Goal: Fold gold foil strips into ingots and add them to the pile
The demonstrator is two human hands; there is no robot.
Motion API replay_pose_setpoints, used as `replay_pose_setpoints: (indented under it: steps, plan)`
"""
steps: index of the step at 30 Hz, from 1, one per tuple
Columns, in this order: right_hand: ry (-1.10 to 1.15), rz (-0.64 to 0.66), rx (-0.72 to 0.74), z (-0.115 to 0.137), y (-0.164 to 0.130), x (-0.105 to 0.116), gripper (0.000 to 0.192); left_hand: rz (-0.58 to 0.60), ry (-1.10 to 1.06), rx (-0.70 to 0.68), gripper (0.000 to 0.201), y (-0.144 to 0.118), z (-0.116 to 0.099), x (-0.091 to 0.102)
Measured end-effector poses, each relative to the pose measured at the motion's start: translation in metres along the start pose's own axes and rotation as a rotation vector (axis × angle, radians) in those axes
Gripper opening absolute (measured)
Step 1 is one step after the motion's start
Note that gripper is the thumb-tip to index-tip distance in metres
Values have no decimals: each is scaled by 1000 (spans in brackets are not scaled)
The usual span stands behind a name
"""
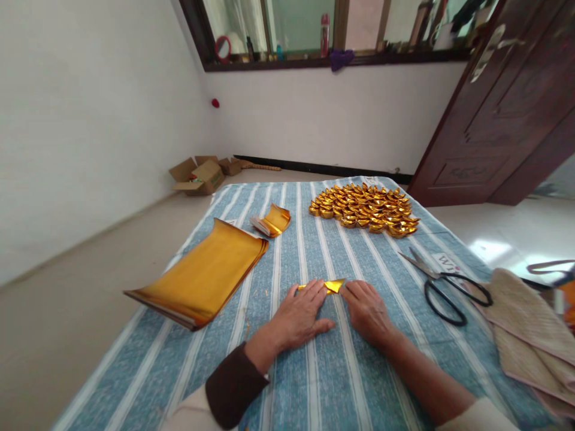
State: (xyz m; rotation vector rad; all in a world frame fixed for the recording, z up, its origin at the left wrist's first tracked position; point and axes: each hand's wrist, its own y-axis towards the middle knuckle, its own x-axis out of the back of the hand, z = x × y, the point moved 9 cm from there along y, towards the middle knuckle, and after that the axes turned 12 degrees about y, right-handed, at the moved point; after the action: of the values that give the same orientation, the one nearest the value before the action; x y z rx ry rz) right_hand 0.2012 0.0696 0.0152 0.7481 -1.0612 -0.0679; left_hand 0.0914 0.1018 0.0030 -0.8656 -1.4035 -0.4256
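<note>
Just below center frame, a folded gold foil strip (333, 286) sits under the left hand (302, 314), fingers spread flat, not gripping. The right hand (367, 306) is curled at its right tip, can't really tell if it's pinching.

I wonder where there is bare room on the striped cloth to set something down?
Chiefly the lane between the small gold stack and the folded gold pieces, and the near-left area between the large gold sheets and dark cuff. Crowded: the right, with scissors beside the beige cloth, and the middle, where left hand and right hand touch a gold strip.
</note>
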Motion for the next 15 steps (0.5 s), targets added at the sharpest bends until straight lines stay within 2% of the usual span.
replay_pose_setpoints:
  steps: [4,9,13,15]
  plan:
    - [-33,54,25,4,4,-2,26,12,0,-4,69,1,-1,2]
    - [-41,133,-18,0,5,-10,22,-56,-11,-48,61,7,5,4]
    - [-34,137,-16,-1,4,-11,24,-165,-72,-176,29,16,10,20]
    - [-41,134,-20,-1,4,-11,24,-216,-104,-197,24,21,16,26]
